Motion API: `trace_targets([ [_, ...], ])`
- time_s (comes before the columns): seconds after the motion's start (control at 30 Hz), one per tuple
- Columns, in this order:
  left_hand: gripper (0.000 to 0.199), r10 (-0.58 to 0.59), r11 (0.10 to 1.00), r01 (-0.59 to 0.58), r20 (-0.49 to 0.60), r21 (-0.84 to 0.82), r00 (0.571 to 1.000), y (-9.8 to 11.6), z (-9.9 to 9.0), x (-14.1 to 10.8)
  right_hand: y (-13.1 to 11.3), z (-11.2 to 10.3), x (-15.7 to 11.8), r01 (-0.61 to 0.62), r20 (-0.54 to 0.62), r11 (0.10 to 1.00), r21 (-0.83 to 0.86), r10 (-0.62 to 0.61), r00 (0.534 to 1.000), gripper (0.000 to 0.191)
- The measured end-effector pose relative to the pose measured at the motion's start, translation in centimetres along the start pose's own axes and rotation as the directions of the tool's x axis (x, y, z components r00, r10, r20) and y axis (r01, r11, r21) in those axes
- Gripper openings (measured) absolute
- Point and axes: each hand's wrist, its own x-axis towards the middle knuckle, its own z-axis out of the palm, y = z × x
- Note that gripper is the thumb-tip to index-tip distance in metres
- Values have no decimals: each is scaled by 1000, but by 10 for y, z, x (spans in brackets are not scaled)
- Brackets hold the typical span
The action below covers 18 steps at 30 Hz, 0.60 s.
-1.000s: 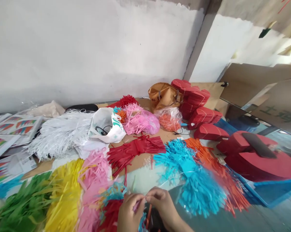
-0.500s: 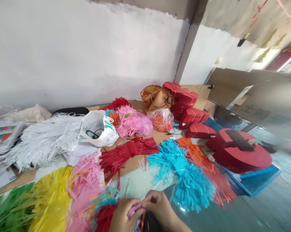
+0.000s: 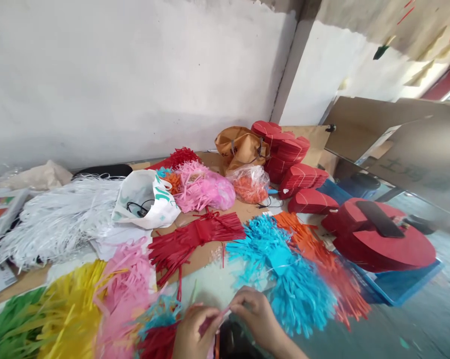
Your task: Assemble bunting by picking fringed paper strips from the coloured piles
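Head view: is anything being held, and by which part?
A thin pink strip: the left hand grips one end, and the fingers of the right hand pinch the other.

A pale, patchy wall (image 3: 135,80) rises behind the table (image 3: 210,259), its painted white giving way to bare grey-brown near the top. A pillar (image 3: 298,75) stands toward the right. Bright light falls on the far-right wall, above a smooth grey-green floor (image 3: 408,324).

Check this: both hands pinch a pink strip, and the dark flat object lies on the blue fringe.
Wrong resting place: the head view shows the dark flat object on the red stack at right. The left hand and right hand do pinch a pink strip.
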Motion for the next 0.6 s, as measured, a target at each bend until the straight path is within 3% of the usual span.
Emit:
trace_targets([
  [0.1,21,118,992,-115,-55,53,991,6,3,5,2,-5,5,11,2,1000,2,-11,1000,26],
  [0.23,19,351,924,-328,-94,197,932,13,8,12,5,-6,8,-92,-9,991,93,94,996,27],
  [0.37,18,367,918,-343,-96,200,925,15,16,19,10,-11,8,-100,-29,987,123,104,994,25],
  [0.43,17,278,957,-269,-76,109,958,17,21,21,10,-17,9,-92,-46,989,116,98,994,24],
  [0.5,20,81,995,-81,-7,-61,997,22,26,24,9,-25,11,-90,-18,989,121,93,996,22],
  [0.53,24,-35,986,45,65,-162,997,26,28,26,9,-29,13,-95,15,987,131,93,996,22],
  [0.6,35,-209,901,285,249,-327,946,32,32,31,8,-35,16,-95,74,985,142,85,994,23],
])
